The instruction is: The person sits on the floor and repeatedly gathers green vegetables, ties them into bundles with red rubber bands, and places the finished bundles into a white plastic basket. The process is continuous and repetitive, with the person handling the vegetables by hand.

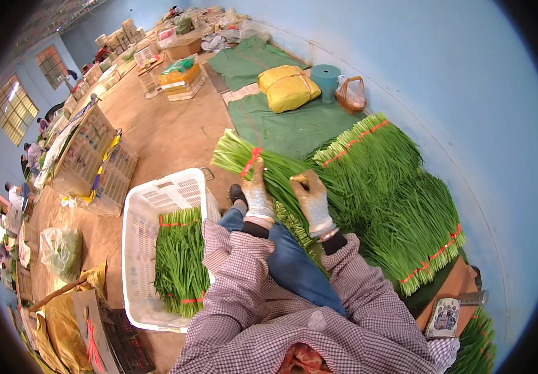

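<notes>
My left hand (257, 196), in a soiled white work glove, grips a bundle of green leafy stalks, likely garlic chives (278, 170), near its red tie (251, 162). The pale cut ends point to the upper left. Over the leaves of this bundle is my gloved right hand (311, 198), its fingers curled; whether something is pinched in them cannot be seen. To the right lies a large pile of similar bundles (390, 205) with red ties. At my left stands a white plastic crate (140, 262) with tied bundles (180, 262) laid inside.
Ahead, a yellow wrapped bale (290, 89), a teal roll (326, 79) and a wicker basket (350, 96) stand on green sheeting (283, 124) by the blue wall. Stacked crates (93, 159) and a plastic bag of greens (62, 252) are on the left. People work farther off.
</notes>
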{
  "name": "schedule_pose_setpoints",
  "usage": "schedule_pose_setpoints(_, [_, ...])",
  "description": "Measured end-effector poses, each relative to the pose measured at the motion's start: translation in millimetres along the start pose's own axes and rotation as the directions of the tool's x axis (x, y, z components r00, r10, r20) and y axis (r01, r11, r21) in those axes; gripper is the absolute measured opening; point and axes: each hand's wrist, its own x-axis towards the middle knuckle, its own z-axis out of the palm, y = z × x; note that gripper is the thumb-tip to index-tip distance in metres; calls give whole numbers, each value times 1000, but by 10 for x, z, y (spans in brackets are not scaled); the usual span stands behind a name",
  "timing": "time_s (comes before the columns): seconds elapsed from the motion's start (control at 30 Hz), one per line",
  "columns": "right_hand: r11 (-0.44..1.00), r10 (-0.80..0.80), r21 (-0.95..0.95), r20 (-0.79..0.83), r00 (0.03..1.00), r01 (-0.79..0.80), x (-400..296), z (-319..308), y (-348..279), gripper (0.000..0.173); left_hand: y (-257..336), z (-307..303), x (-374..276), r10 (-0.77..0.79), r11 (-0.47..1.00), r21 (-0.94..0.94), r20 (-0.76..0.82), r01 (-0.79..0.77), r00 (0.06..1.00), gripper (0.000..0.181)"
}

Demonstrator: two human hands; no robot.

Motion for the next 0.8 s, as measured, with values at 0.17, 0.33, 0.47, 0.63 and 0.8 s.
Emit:
schedule_pose_setpoints(0.17, [607,406,-739,605,685,292,-513,-895,-6,34,176,-507,581,-71,965,-232,210,120,975,43])
schedule_pose_setpoints(0.33, [571,438,-819,362,823,57,-488,-1177,-654,28,453,-673,853,31,956,-294,160,18,987,46])
schedule_pose_setpoints(0.47, [689,-375,-610,160,913,390,-150,-960,-971,38,606,-558,662,27,957,-288,125,10,992,45])
schedule_pose_setpoints(0.63, [497,427,-773,613,665,394,-148,-862,-234,57,733,-455,554,79,935,-355,182,-10,980,48])
schedule_pose_setpoints(0.8, [487,388,-854,397,832,181,-5,-939,-538,53,998,-443,410,247,934,-291,108,-207,963,42])
